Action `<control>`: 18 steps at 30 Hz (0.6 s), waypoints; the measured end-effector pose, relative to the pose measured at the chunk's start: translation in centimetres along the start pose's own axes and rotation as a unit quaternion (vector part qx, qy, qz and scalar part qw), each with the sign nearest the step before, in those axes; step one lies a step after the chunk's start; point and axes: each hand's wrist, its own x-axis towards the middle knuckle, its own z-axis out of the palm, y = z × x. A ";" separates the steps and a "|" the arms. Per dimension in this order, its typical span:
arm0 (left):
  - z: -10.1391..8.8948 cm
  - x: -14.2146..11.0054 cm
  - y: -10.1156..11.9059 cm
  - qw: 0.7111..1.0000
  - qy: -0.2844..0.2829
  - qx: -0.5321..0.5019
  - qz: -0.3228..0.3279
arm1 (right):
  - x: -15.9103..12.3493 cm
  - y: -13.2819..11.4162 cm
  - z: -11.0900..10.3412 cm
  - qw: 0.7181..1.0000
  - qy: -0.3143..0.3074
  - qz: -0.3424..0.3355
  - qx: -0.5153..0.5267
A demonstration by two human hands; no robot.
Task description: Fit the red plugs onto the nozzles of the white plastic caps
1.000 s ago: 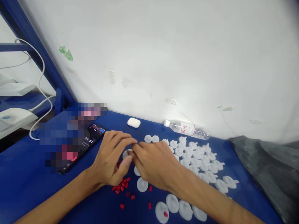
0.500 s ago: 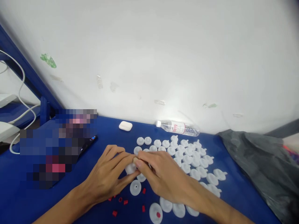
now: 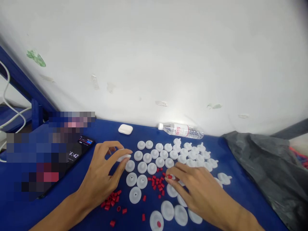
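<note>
My left hand pinches a white plastic disc by its edge, just above the table at the left of the rows. Between the thumb and fingertips of my right hand is a small red plastic cap. Under those fingertips lies a loose pile of red caps. Many white discs with a short stem surround both hands; the nearest front ones, such as a disc, show a small central hole. One front disc has a red piece on it. My right hand hides some discs.
A second group of red caps lies beside my left wrist. At the back rest a white case and a transparent bottle on its side. A phone lies left, a dark plastic bag right.
My hands, which were together over the discs, have moved apart. The left has drawn back leftward with a disc; the right has shifted right to the red caps, uncovering discs and caps between.
</note>
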 end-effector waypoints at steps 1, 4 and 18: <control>0.1 0.0 -0.2 1.000 -0.006 -0.006 -0.016 | -0.2 0.0 0.5 1.000 0.006 -0.002 -0.011; 0.3 0.3 -0.7 0.997 -0.025 -0.029 -0.069 | -0.6 0.7 0.7 0.999 0.050 0.010 -0.010; 1.2 0.7 -3.0 0.969 -0.150 -0.062 -0.187 | -3.6 9.3 1.2 0.921 0.358 0.150 -0.027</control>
